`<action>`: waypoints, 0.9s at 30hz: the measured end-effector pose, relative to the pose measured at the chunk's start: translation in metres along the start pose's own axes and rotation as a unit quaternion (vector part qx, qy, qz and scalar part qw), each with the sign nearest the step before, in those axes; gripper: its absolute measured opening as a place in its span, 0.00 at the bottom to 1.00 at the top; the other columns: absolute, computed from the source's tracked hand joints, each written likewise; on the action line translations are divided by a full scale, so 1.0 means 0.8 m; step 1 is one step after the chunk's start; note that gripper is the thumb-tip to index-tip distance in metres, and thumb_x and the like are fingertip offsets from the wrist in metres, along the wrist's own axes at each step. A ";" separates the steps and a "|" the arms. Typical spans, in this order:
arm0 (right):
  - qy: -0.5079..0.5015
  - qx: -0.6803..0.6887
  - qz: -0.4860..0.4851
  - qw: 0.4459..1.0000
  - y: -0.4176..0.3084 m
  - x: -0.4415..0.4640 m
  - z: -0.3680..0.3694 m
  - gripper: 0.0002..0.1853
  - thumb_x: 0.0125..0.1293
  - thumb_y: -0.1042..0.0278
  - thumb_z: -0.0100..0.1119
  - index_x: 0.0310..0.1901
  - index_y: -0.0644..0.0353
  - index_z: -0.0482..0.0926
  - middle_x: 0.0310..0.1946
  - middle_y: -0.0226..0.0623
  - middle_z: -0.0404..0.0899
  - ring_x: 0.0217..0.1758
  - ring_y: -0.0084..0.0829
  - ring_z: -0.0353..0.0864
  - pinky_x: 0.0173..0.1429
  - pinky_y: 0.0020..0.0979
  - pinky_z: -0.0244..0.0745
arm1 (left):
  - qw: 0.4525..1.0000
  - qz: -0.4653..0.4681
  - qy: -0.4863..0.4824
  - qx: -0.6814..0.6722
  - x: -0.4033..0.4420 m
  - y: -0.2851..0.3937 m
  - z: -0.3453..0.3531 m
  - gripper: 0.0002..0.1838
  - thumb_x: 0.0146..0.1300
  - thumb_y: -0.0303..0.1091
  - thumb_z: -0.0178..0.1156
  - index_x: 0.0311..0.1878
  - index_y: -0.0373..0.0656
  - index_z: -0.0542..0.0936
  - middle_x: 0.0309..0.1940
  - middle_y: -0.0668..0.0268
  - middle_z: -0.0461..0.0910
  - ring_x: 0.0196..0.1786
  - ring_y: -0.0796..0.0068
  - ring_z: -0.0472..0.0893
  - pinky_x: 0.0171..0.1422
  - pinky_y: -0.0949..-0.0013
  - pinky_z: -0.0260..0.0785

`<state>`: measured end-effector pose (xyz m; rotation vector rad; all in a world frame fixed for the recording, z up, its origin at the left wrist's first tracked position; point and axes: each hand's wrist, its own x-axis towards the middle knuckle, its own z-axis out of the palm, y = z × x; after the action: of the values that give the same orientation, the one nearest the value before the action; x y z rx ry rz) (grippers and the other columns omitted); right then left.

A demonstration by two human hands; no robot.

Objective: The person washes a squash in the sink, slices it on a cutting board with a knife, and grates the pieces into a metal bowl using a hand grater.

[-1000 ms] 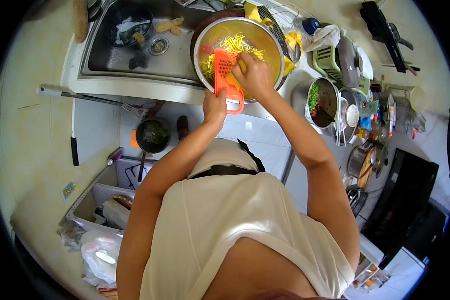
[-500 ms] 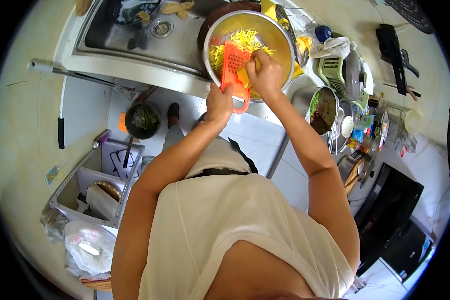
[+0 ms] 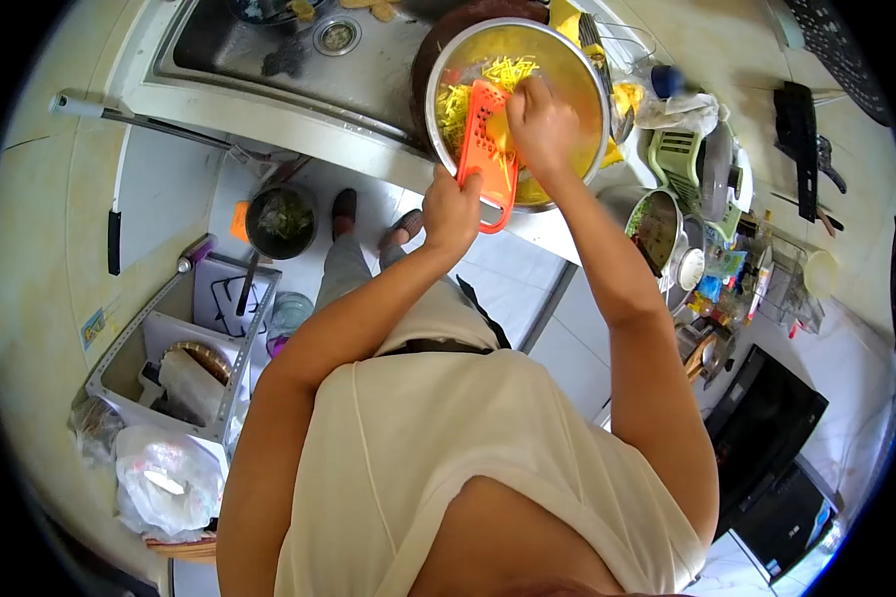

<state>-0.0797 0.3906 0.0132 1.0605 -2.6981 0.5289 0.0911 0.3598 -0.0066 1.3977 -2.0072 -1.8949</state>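
Observation:
My left hand is closed round the handle end of an orange grater, which slants over the near rim of a metal bowl. Yellow shreds lie inside the bowl, beyond and beside the grater. Fingers bent, my right hand grips a yellow vegetable piece against the grater's face. Most of that piece is covered by the hand, so its exact kind does not show.
Left of the bowl is a steel sink with peelings by its drain. A pot and a green rack stand to the right. On the floor sits a dark pan beside a shelf unit.
My right hand has slid up the grater, away from my body, with the yellow piece. My left hand keeps its hold on the grater. The whole view has shifted slightly.

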 end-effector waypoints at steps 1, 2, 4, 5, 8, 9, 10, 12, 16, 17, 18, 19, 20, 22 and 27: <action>0.018 -0.039 0.000 0.999 0.011 0.011 0.025 0.08 0.58 0.62 0.58 0.31 0.55 0.81 0.22 0.43 0.81 0.24 0.47 0.82 0.30 0.46 0.76 | 1.000 0.001 0.004 -0.001 -0.003 -0.004 0.003 0.27 0.65 0.48 0.55 0.47 0.27 0.70 0.38 0.38 0.80 0.44 0.37 0.79 0.51 0.47 0.69; 0.022 -0.039 -0.001 0.999 0.018 0.025 0.042 0.08 0.58 0.62 0.57 0.31 0.56 0.82 0.22 0.43 0.81 0.24 0.47 0.82 0.30 0.46 0.76 | 1.000 0.008 0.012 -0.005 -0.001 -0.003 0.004 0.26 0.65 0.48 0.55 0.47 0.27 0.70 0.37 0.38 0.80 0.44 0.37 0.79 0.51 0.46 0.69; 0.031 -0.041 -0.003 0.999 0.019 0.049 0.053 0.09 0.59 0.62 0.57 0.31 0.56 0.82 0.23 0.44 0.81 0.24 0.47 0.82 0.30 0.46 0.76 | 1.000 0.002 0.014 -0.008 -0.004 0.001 0.003 0.26 0.65 0.48 0.55 0.46 0.28 0.70 0.37 0.38 0.80 0.44 0.37 0.79 0.51 0.46 0.69; 0.012 -0.023 -0.008 1.000 0.025 0.043 0.049 0.09 0.59 0.62 0.57 0.31 0.56 0.82 0.23 0.44 0.81 0.24 0.47 0.82 0.30 0.46 0.76 | 1.000 0.000 0.012 -0.010 -0.004 0.003 0.002 0.26 0.65 0.48 0.55 0.46 0.28 0.70 0.37 0.38 0.80 0.43 0.36 0.79 0.51 0.46 0.69; -0.023 0.057 -0.032 0.998 0.003 -0.002 -0.014 0.09 0.59 0.62 0.56 0.30 0.55 0.82 0.24 0.45 0.82 0.24 0.46 0.81 0.29 0.46 0.76 | 1.000 0.013 0.016 -0.010 -0.001 -0.006 0.007 0.26 0.65 0.49 0.55 0.46 0.27 0.70 0.37 0.38 0.80 0.43 0.36 0.79 0.51 0.45 0.69; -0.018 0.107 -0.041 0.993 -0.006 -0.022 -0.031 0.09 0.59 0.62 0.56 0.30 0.54 0.82 0.24 0.45 0.82 0.24 0.46 0.81 0.29 0.46 0.75 | 1.000 0.011 0.016 -0.010 -0.002 -0.005 0.007 0.27 0.65 0.49 0.55 0.46 0.28 0.70 0.36 0.38 0.80 0.43 0.36 0.79 0.51 0.45 0.69; -0.012 0.159 -0.048 0.986 -0.010 -0.031 -0.038 0.09 0.59 0.62 0.56 0.30 0.54 0.82 0.24 0.45 0.81 0.24 0.46 0.81 0.29 0.46 0.75 | 1.000 0.009 0.016 -0.009 -0.003 -0.001 0.005 0.27 0.65 0.49 0.55 0.46 0.28 0.70 0.36 0.38 0.80 0.43 0.36 0.79 0.50 0.46 0.69; -0.001 0.084 -0.036 0.996 -0.010 -0.015 -0.022 0.08 0.59 0.62 0.56 0.30 0.53 0.83 0.24 0.45 0.82 0.24 0.46 0.81 0.29 0.45 0.75 | 1.000 0.012 0.018 -0.008 -0.001 -0.002 0.005 0.27 0.65 0.49 0.55 0.46 0.28 0.70 0.36 0.38 0.80 0.42 0.36 0.79 0.50 0.46 0.69; 0.010 -0.022 -0.014 1.000 0.022 0.041 0.051 0.12 0.63 0.58 0.53 0.33 0.51 0.85 0.22 0.46 0.81 0.25 0.48 0.82 0.32 0.46 0.77 | 0.999 0.024 0.028 -0.017 0.004 -0.004 0.007 0.27 0.66 0.49 0.55 0.46 0.28 0.70 0.35 0.38 0.80 0.42 0.36 0.80 0.49 0.46 0.69; 0.004 -0.017 -0.014 1.000 0.025 0.042 0.054 0.12 0.63 0.57 0.53 0.33 0.51 0.85 0.22 0.47 0.81 0.25 0.48 0.82 0.32 0.46 0.77 | 0.999 0.022 0.026 -0.020 0.000 -0.005 0.007 0.27 0.66 0.49 0.55 0.45 0.28 0.70 0.35 0.38 0.80 0.41 0.36 0.80 0.49 0.46 0.69; -0.011 -0.003 -0.015 1.000 0.022 0.034 0.040 0.11 0.61 0.59 0.54 0.31 0.52 0.84 0.22 0.46 0.81 0.24 0.47 0.82 0.30 0.46 0.76 | 0.999 0.023 0.029 -0.020 -0.002 -0.008 0.008 0.27 0.66 0.49 0.55 0.45 0.27 0.70 0.35 0.38 0.80 0.41 0.36 0.80 0.49 0.46 0.69; -0.023 0.010 -0.019 1.000 0.013 0.022 0.013 0.10 0.59 0.60 0.55 0.28 0.53 0.83 0.22 0.45 0.81 0.22 0.46 0.81 0.28 0.45 0.76 | 0.999 0.027 0.033 -0.023 -0.001 -0.011 0.010 0.27 0.66 0.49 0.54 0.45 0.27 0.70 0.35 0.37 0.80 0.41 0.36 0.80 0.49 0.46 0.69; -0.037 0.021 -0.025 0.999 0.006 0.008 -0.009 0.09 0.57 0.61 0.56 0.26 0.55 0.82 0.21 0.45 0.81 0.20 0.45 0.81 0.26 0.44 0.75 | 0.998 0.029 0.037 -0.029 0.002 -0.011 0.012 0.27 0.66 0.50 0.54 0.45 0.27 0.70 0.35 0.37 0.80 0.41 0.36 0.80 0.49 0.46 0.69; 0.006 0.076 -0.085 0.993 -0.003 -0.026 -0.031 0.09 0.57 0.62 0.56 0.25 0.56 0.81 0.21 0.44 0.81 0.19 0.43 0.80 0.24 0.42 0.75 | 0.998 0.037 0.034 -0.024 0.003 -0.009 0.012 0.27 0.66 0.50 0.54 0.44 0.27 0.71 0.35 0.37 0.80 0.42 0.36 0.80 0.49 0.46 0.69; 0.037 -0.072 -0.022 0.996 0.035 0.020 0.041 0.13 0.59 0.59 0.53 0.22 0.53 0.81 0.15 0.42 0.78 0.16 0.43 0.78 0.22 0.42 0.74 | 0.999 0.030 0.035 -0.002 0.001 -0.006 0.009 0.26 0.66 0.49 0.54 0.44 0.27 0.71 0.35 0.37 0.79 0.42 0.35 0.79 0.49 0.46 0.69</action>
<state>-0.1122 0.3864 -0.0191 1.0386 -2.5978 0.3514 0.0889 0.3653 -0.0127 1.3672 -1.9893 -1.8002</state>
